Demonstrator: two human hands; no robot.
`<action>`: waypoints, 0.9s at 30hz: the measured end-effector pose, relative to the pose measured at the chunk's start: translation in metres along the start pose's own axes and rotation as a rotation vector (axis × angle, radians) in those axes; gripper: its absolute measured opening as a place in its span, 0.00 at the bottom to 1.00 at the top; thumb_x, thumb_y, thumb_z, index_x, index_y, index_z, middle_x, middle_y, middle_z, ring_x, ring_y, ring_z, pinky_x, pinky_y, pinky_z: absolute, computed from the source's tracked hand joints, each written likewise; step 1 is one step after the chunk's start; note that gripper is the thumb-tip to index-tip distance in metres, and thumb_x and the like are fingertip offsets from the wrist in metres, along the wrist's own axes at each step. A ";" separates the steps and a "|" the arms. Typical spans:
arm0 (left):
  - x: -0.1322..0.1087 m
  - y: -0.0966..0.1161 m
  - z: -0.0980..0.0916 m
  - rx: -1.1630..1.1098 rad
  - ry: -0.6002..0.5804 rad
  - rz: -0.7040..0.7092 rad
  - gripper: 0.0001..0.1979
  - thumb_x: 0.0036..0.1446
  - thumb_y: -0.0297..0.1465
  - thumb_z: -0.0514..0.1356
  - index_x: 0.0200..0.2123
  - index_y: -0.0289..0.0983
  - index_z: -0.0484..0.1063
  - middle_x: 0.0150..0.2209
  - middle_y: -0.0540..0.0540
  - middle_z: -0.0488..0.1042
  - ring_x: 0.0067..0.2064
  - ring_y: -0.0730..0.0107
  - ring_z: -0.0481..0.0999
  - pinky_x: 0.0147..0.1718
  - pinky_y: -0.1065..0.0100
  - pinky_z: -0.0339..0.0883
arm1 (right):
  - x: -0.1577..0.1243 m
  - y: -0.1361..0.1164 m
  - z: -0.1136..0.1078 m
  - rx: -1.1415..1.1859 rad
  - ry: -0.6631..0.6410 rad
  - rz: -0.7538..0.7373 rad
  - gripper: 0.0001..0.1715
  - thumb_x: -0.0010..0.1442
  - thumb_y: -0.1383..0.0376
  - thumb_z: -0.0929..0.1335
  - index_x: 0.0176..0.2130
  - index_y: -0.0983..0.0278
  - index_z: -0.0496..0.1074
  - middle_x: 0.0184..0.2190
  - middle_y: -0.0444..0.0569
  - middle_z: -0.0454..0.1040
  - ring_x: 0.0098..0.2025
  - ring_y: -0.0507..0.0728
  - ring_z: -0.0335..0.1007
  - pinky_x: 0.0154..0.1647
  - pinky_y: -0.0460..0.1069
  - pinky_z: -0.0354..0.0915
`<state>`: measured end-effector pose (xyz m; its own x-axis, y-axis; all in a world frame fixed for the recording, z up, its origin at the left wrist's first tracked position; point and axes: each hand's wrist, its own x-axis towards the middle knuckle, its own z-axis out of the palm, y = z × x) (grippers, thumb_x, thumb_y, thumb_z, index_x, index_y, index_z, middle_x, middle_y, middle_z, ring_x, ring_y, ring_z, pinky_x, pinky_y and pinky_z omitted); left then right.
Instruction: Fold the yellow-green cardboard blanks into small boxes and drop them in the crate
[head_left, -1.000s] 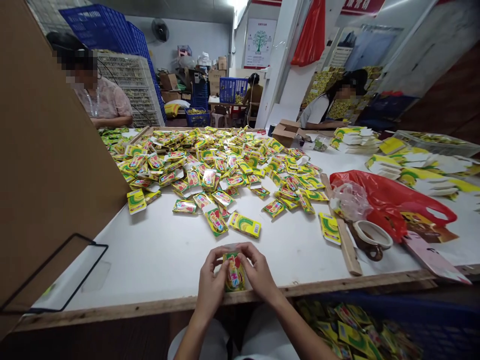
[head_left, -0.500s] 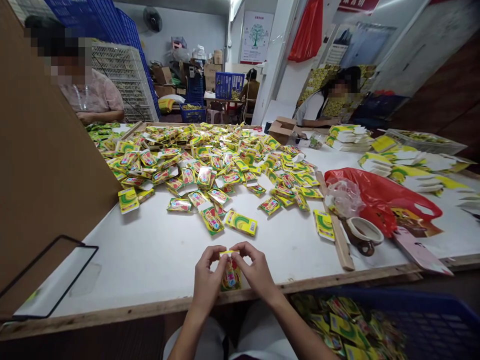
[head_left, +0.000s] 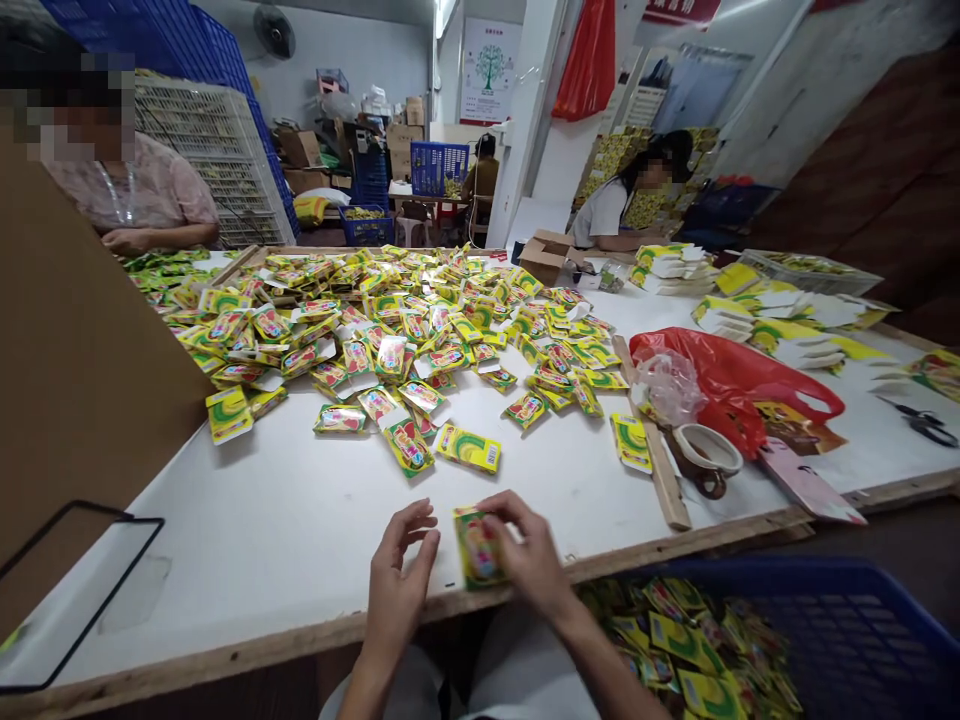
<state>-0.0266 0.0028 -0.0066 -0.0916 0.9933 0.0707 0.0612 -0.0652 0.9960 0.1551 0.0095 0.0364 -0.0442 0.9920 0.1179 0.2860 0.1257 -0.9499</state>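
My right hand grips a small yellow-green packet just above the near edge of the white table. My left hand hovers beside the packet with fingers loosely spread and holds nothing. A large pile of similar packets covers the middle and far part of the table. One loose packet lies just beyond my hands.
A blue crate with several packets sits low at my right. A wooden strip, a tape roll and a red plastic bag lie to the right. A brown cardboard wall stands left. Other people sit at the far side.
My left hand has let go of the packet and drawn back left. My right hand now carries the packet alone, shifted slightly right. The view has turned to the right.
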 end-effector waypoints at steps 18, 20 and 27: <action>0.003 -0.007 -0.003 0.037 -0.038 -0.117 0.14 0.56 0.40 0.57 0.40 0.36 0.69 0.38 0.44 0.74 0.40 0.63 0.75 0.44 0.62 0.66 | 0.087 0.038 0.014 -0.677 -0.030 -0.052 0.37 0.48 0.68 0.72 0.56 0.64 0.60 0.56 0.58 0.63 0.59 0.66 0.55 0.57 0.61 0.53; 0.004 -0.009 -0.003 0.015 0.001 -0.110 0.14 0.55 0.39 0.58 0.40 0.36 0.69 0.40 0.43 0.73 0.42 0.63 0.74 0.45 0.61 0.66 | 0.092 0.037 0.020 -0.695 -0.040 -0.048 0.32 0.49 0.69 0.72 0.53 0.64 0.63 0.51 0.58 0.68 0.55 0.66 0.60 0.54 0.61 0.55; 0.010 -0.003 0.005 -0.168 -0.023 -0.054 0.20 0.54 0.35 0.60 0.50 0.41 0.59 0.50 0.42 0.68 0.48 0.64 0.72 0.45 0.63 0.68 | 0.017 0.028 0.027 0.046 -0.258 0.007 0.11 0.64 0.61 0.59 0.46 0.62 0.64 0.39 0.48 0.74 0.40 0.55 0.72 0.40 0.49 0.66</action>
<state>-0.0223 0.0136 -0.0090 -0.0673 0.9976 0.0170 -0.1107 -0.0244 0.9936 0.1371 0.0301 0.0038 -0.2868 0.9572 0.0394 0.2431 0.1126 -0.9634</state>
